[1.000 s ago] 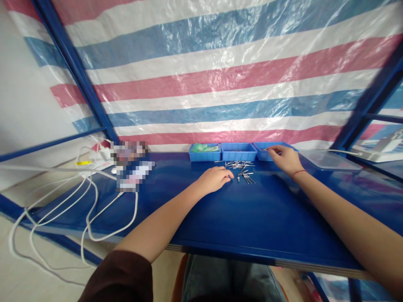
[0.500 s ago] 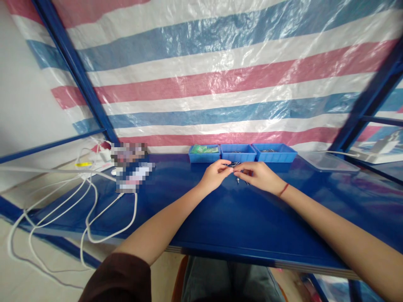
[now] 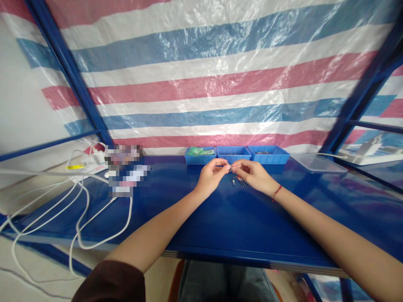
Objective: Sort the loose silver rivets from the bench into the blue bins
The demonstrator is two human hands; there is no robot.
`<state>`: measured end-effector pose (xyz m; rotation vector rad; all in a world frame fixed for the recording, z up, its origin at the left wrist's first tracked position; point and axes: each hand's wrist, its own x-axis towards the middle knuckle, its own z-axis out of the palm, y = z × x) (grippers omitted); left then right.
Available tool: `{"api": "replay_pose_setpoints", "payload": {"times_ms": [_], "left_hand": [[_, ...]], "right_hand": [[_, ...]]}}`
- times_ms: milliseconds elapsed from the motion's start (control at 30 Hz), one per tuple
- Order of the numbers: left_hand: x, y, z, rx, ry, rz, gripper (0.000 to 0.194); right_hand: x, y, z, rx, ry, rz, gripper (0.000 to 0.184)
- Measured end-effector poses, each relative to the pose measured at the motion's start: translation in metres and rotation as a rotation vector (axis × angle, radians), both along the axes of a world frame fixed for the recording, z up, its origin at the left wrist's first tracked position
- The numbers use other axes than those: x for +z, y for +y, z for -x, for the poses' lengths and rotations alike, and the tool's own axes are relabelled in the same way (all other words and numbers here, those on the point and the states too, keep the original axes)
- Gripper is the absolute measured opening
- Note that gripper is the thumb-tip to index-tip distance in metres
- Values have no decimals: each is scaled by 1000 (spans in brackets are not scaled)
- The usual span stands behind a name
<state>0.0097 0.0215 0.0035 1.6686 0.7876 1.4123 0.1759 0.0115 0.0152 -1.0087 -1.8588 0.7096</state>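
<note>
Right hand (image 3: 257, 177) has joined left hand (image 3: 211, 175), before three bins (image 3: 234, 157).

No lettering, number or sign can be read. Left of the bins (image 3: 233, 160), two things (image 3: 128, 178) are pixelated; in the leftmost bin, the green packet (image 3: 198, 151) is too small to read.

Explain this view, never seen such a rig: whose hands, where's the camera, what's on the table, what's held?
No machine here: a person's bare left hand and right hand, seen by a head-worn camera looking forward and down. Their fingertips meet above a blue table; whatever they hold is too small to make out. Thin metal pieces lie just beneath. Behind, in a row: left bin with something green, middle bin, right bin with small metal pieces. White cables run at far left.
</note>
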Motion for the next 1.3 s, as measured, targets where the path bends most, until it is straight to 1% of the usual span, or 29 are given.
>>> {"api": "replay_pose_setpoints", "payload": {"times_ms": [100,267,433,600,833,967,1067,1133,1167,1233,1300], "left_hand": [[0,1,1,19,25,-21,23],[-2,3,2,20,27,-68,23],[-2,3,3,15,31,-91,23],[-3,3,2,23,40,-96,25],[-3,4,3,42,55,-70,25],[-1,5,2,7,60,-19,25],[-4,4,-1,-23,104,30,29],[-7,3,-3,26,188,38,32],[-9,2,-4,55,263,13,35],[-11,-2,-4,81,484,-113,40],[-11,-7,-4,75,742,-268,41]], "right_hand": [[2,-2,3,15,52,58,31],[6,-8,8,6,89,92,34],[5,-10,11,53,90,170,34],[3,-9,11,20,142,152,35],[-2,-2,7,-128,234,-6,37],[0,-9,10,-211,173,-191,30],[4,-13,12,-262,99,-330,27],[6,-7,5,-333,61,-384,28],[7,-1,-2,-399,38,-410,29],[8,16,-23,-588,-55,-472,30],[7,35,-51,-836,-266,-561,32]]}}
